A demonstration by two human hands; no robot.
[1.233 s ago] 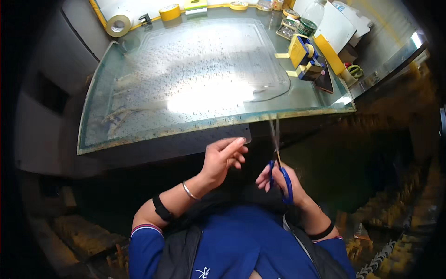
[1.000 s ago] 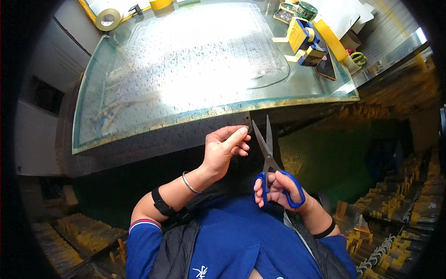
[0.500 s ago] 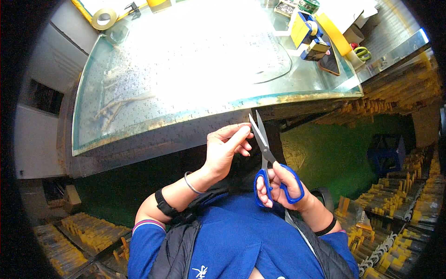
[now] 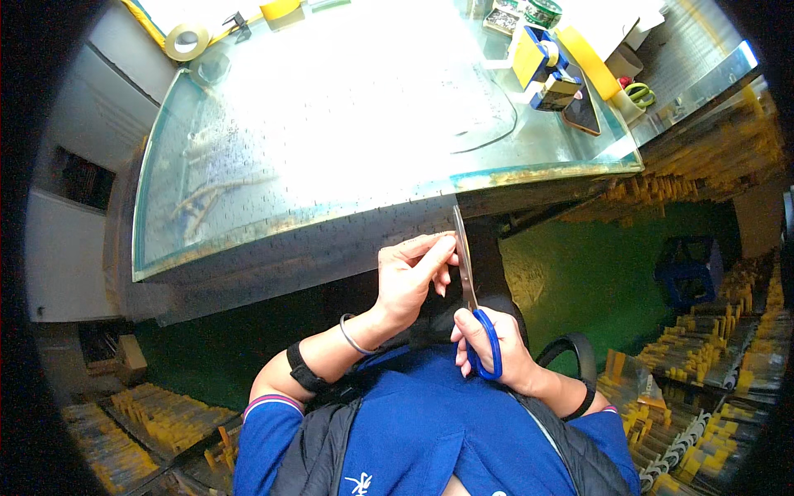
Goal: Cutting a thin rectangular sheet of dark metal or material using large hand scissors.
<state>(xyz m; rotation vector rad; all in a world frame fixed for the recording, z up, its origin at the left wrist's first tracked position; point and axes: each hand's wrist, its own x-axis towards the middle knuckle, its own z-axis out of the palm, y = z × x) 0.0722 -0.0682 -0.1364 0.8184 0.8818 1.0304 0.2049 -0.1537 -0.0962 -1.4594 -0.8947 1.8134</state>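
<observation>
Blue-handled scissors (image 4: 465,264) are in my right hand (image 4: 504,347), with its fingers through the handle loops. Their blades are together and point up and away from me. Just left of the blades, my left hand (image 4: 409,277) pinches the right edge of a see-through sheet (image 4: 265,266) between thumb and fingertips. Small dark marks are scattered over the sheet, which lies on the glass tabletop (image 4: 550,161) and hangs past its near edge. Glare washes out much of the sheet, and my left fingers hide the pinched part.
A blue and yellow tape dispenser (image 4: 542,70) and a phone (image 4: 581,112) are at the table's right, near green-handled scissors (image 4: 639,95). A tape roll (image 4: 186,40) sits far left. Racks of yellow-tabbed items (image 4: 686,331) flank me; a blue stool-like object (image 4: 688,269) stands right.
The scissor blades have gone from spread to closed, beside my left fingertips. My left hand has shifted slightly right and toward me, still pinching the sheet.
</observation>
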